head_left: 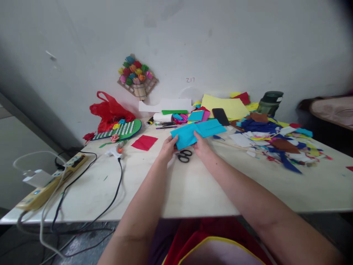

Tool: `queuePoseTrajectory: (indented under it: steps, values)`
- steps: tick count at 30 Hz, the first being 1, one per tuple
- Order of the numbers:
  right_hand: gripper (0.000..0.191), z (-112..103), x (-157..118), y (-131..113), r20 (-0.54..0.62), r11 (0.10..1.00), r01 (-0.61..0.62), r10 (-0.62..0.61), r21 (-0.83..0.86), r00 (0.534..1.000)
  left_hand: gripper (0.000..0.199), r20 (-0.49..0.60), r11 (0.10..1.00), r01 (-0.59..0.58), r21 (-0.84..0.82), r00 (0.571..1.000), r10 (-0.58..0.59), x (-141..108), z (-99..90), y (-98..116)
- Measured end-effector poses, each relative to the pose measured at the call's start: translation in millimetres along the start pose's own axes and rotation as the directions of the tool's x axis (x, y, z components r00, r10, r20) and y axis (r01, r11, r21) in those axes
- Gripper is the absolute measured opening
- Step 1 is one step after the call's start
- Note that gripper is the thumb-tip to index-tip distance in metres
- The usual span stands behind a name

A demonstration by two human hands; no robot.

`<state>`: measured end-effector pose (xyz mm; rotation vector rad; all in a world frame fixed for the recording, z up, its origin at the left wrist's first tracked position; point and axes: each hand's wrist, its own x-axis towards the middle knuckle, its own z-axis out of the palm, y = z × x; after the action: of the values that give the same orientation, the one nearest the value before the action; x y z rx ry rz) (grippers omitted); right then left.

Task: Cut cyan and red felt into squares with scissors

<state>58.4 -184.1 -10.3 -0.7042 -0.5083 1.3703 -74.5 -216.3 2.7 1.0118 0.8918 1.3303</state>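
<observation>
A strip of bright blue paper (197, 133) with crease lines is stretched between my hands above the table. My left hand (168, 148) pinches its near left corner, thumb on top. Along the lower edge, near the middle, my right hand (202, 144) grips it with the thumb over the paper and the fingers beneath. Black-handled scissors (184, 156) lie on the table just below the paper, their blades hidden. To the left rests a square of red paper (145, 142).
A glue gun (116, 151) and a power strip (52, 182) with cables occupy the left side. Coloured paper scraps (275, 136) pile up at right, by a dark bottle (270, 103). A phone (220, 116), pens (167, 125) and a red bag (110, 108) lie farther back.
</observation>
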Motion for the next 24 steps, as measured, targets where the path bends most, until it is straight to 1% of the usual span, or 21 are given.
queuePoseTrajectory:
  steps: [2,4,7,11,13,15,17,19,22,24]
  values:
    - [0.018,-0.6,0.1,1.1,0.012,1.000,0.000,0.000,-0.028,1.000,0.040,0.004,0.999,-0.033,0.017,0.999,0.033,1.7,-0.9,-2.6]
    - [0.018,-0.9,0.0,2.7,0.026,0.999,0.006,-0.005,-0.041,1.000,0.041,-0.024,0.998,-0.056,0.038,0.998,0.057,4.2,-2.8,-5.8]
    - [0.019,-1.0,-0.3,4.9,0.050,0.999,0.004,-0.001,-0.046,0.999,0.040,-0.096,0.997,-0.044,0.057,0.994,0.050,7.5,-5.3,-9.0]
    - [0.025,-0.7,-1.2,6.7,0.102,0.999,-0.016,0.021,-0.043,0.995,0.040,-0.154,1.000,-0.027,0.015,0.988,0.029,7.9,-4.9,-7.7]
    - [0.027,0.1,-2.8,7.2,0.119,0.999,-0.030,0.034,-0.038,0.992,0.041,-0.215,0.999,-0.041,-0.003,0.976,0.040,7.1,-4.0,-5.9]
    - [0.028,1.6,-6.1,7.1,0.149,0.998,-0.050,0.057,-0.045,0.987,0.041,-0.290,0.998,-0.067,-0.002,0.955,0.064,6.3,-3.4,-4.3]
    - [0.029,3.7,-10.5,6.3,0.195,0.996,-0.065,0.076,-0.062,0.978,0.044,-0.334,0.997,-0.083,-0.012,0.940,0.074,5.4,-2.9,-2.8]
    - [0.028,5.8,-14.9,5.2,0.230,0.994,-0.074,0.091,-0.082,0.969,0.048,-0.316,0.996,-0.070,-0.061,0.948,0.048,4.1,-2.0,-1.3]
    - [0.026,6.9,-17.4,4.6,0.238,0.992,-0.090,0.109,-0.089,0.965,0.050,-0.188,0.986,0.006,-0.166,0.981,-0.038,1.5,0.3,1.1]
    - [0.026,5.6,-15.8,5.5,0.235,0.992,-0.094,0.112,-0.087,0.966,0.048,-0.104,0.973,0.053,-0.226,0.991,-0.078,0.1,1.7,2.4]
